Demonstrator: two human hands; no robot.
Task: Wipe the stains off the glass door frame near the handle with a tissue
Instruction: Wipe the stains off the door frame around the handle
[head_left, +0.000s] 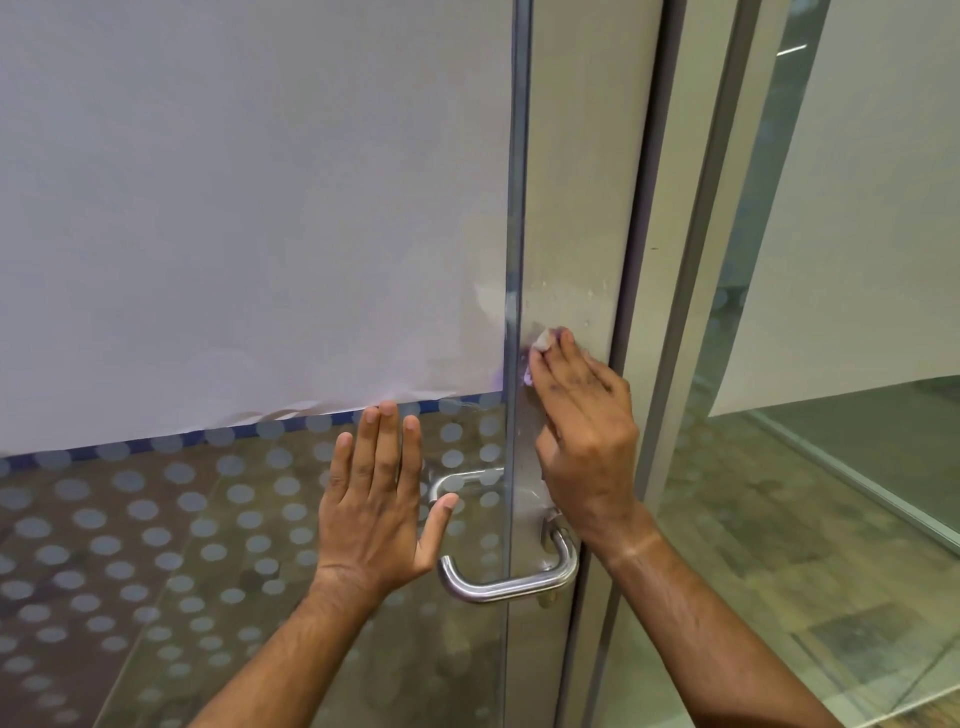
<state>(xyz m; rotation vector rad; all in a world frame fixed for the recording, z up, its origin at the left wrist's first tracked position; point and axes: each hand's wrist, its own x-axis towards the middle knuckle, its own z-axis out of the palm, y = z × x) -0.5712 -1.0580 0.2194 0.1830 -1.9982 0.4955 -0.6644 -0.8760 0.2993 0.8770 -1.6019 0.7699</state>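
Note:
The beige door frame (576, 208) runs upright beside the glass pane (208, 519). Small pale stains (566, 304) speckle the frame just above my fingers. My right hand (584, 426) presses a small crumpled tissue (543, 340) against the frame above the handle; only a bit of tissue shows past the fingertips. My left hand (376, 499) lies flat on the glass with straight fingers, left of the steel lever handle (511, 582).
White paper (234, 208) covers the upper glass from behind, and frosted dots pattern the lower part. A second glass panel (831, 364) and its metal post (691, 312) stand to the right. Wood-look floor shows through the glass.

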